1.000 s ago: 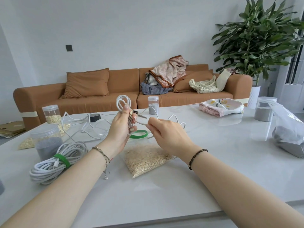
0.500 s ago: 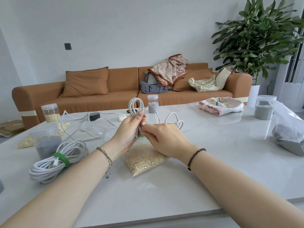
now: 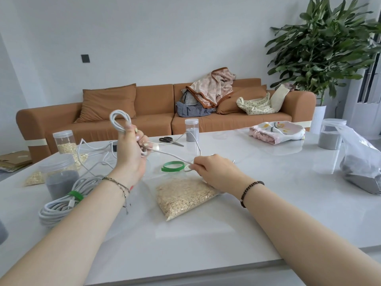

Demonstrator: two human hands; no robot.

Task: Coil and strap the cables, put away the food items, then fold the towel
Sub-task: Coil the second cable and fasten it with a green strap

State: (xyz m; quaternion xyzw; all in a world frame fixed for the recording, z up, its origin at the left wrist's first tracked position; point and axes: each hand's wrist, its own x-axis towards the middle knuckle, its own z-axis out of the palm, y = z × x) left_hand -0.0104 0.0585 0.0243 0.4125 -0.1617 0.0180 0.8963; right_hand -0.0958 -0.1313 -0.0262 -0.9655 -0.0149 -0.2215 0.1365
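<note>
Head view: open tabletop (image 3: 206, 242) is stretching from the oat bag (image 3: 183, 197) to the table's near edge at 6 o'clock. The left hand (image 3: 132, 155) is gripping the white cable (image 3: 171, 156) in raised loops; the right hand (image 3: 214, 170), at its 4 o'clock, is pinching the taut tail just beside a green strap (image 3: 172, 166)

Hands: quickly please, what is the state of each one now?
Left hand: closed, holding the coiled cable.
Right hand: closed, pinching the same cable's free stretch.
</note>
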